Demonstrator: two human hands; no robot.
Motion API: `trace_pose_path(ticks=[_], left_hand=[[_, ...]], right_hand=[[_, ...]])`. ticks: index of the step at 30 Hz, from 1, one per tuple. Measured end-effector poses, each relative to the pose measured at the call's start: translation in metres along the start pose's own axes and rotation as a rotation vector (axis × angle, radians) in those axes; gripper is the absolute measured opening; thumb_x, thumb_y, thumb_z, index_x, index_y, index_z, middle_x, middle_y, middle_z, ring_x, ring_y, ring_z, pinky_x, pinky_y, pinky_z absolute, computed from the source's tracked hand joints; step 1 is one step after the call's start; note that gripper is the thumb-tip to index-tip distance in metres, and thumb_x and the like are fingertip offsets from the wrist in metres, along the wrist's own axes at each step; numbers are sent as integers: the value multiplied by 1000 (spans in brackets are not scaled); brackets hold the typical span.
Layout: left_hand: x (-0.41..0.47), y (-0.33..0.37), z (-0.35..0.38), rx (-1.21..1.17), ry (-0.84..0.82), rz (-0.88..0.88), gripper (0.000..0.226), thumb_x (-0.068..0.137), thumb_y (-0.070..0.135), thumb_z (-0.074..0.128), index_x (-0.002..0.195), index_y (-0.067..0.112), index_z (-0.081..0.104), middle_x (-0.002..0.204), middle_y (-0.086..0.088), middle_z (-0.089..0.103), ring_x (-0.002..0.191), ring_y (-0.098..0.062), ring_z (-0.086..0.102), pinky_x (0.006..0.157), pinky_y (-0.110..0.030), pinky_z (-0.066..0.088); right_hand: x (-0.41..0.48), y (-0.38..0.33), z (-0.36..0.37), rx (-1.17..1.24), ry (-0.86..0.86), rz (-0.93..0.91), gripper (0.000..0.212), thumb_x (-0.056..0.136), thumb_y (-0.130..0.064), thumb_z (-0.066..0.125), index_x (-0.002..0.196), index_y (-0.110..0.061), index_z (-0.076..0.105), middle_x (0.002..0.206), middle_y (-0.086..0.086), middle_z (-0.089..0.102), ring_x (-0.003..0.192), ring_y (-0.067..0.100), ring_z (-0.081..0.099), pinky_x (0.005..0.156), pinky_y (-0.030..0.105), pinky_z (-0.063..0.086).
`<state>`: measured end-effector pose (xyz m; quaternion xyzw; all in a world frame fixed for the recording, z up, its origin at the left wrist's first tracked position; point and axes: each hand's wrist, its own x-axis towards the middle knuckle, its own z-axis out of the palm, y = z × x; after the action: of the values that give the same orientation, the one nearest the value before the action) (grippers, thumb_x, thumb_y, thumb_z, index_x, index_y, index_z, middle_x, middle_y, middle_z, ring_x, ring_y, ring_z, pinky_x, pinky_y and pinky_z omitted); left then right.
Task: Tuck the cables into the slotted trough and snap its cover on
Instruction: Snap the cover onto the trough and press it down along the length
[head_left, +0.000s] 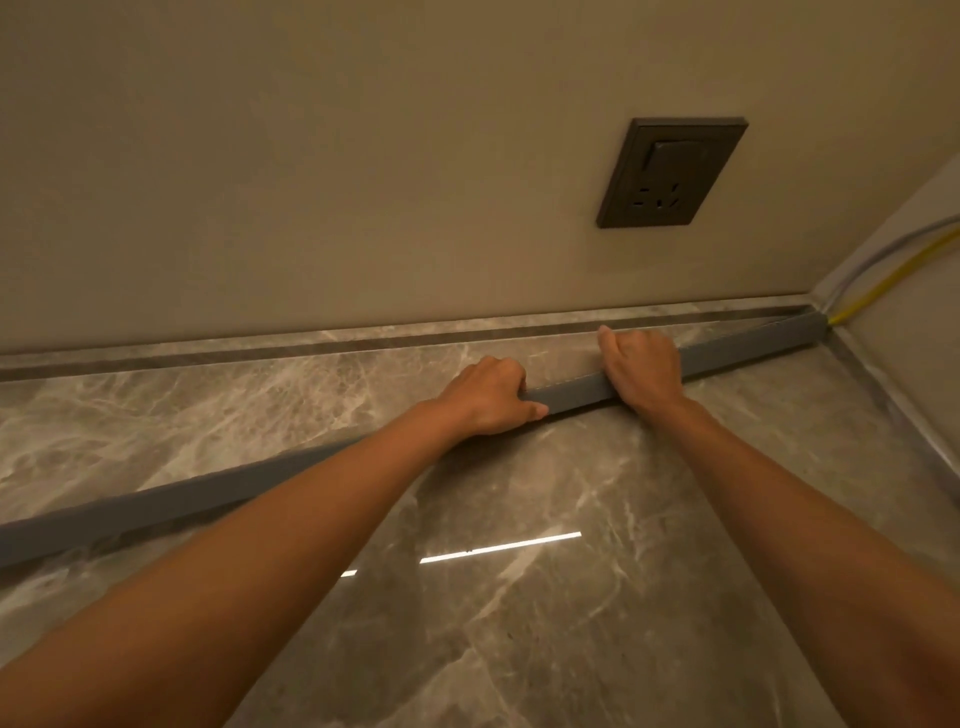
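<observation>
A long grey trough (576, 392) with its cover on top lies across the marble floor, running from the lower left to the corner at the right. My left hand (491, 397) wraps over it near its middle, fingers curled on the far side and thumb on the near side. My right hand (641, 366) grips it a little further right, fingers closed over the top. A yellow cable (883, 286) and a grey cable (878, 254) come out of the trough's right end and climb the side wall. Whatever lies inside the trough is hidden.
A dark wall socket (670, 174) sits on the beige wall above my right hand. A marble skirting strip (311, 345) runs along the wall's foot. The glossy marble floor (519, 597) reflects a ceiling light. A side wall closes the right edge.
</observation>
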<state>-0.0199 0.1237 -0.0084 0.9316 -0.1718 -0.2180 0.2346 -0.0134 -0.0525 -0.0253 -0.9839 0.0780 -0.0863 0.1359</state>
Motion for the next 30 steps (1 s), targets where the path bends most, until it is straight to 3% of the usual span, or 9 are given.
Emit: trace_pose_path(ticks=[3, 8, 11, 16, 22, 30], left_hand=[[16, 17, 10, -63, 21, -20, 34, 85, 34, 60, 104, 5, 62, 113, -17, 61, 102, -32, 58, 79, -34, 46], [30, 25, 20, -11, 71, -56, 31, 85, 27, 57, 106, 4, 58, 118, -17, 57, 109, -33, 53, 76, -32, 38], [29, 25, 22, -25, 106, -58, 27, 83, 25, 59, 100, 4, 60, 114, -17, 59, 107, -33, 53, 73, -31, 37], [28, 24, 13, -50, 55, -41, 27, 81, 30, 61, 93, 7, 64, 100, -14, 61, 96, -31, 59, 70, -30, 42], [47, 47, 21, -6, -19, 22, 41, 83, 42, 61, 102, 6, 59, 108, -14, 61, 96, -29, 58, 74, -34, 44], [80, 86, 35, -57, 49, -8, 31, 81, 24, 63, 103, 3, 62, 116, -16, 62, 108, -32, 57, 75, -28, 41]], right_hand=[[4, -1, 4, -78, -14, -55, 49, 100, -24, 32, 90, 9, 68, 97, 28, 69, 94, 39, 62, 83, 39, 43], [11, 4, 14, -94, -6, -85, 56, 98, -28, 26, 90, 8, 67, 97, 29, 68, 93, 40, 61, 81, 42, 43], [11, 6, 15, -53, 2, -63, 50, 98, -26, 32, 90, 8, 68, 98, 30, 68, 94, 40, 60, 81, 41, 43], [8, 8, 9, 22, 10, -103, 50, 98, -24, 35, 79, 12, 65, 86, 31, 67, 85, 39, 61, 76, 39, 42], [20, 50, -12, -11, 9, 0, 50, 98, -23, 36, 81, 13, 65, 90, 31, 67, 90, 38, 61, 80, 39, 42], [38, 72, -7, -58, 45, -1, 51, 97, -24, 30, 84, 9, 67, 97, 28, 68, 94, 40, 60, 78, 40, 44]])
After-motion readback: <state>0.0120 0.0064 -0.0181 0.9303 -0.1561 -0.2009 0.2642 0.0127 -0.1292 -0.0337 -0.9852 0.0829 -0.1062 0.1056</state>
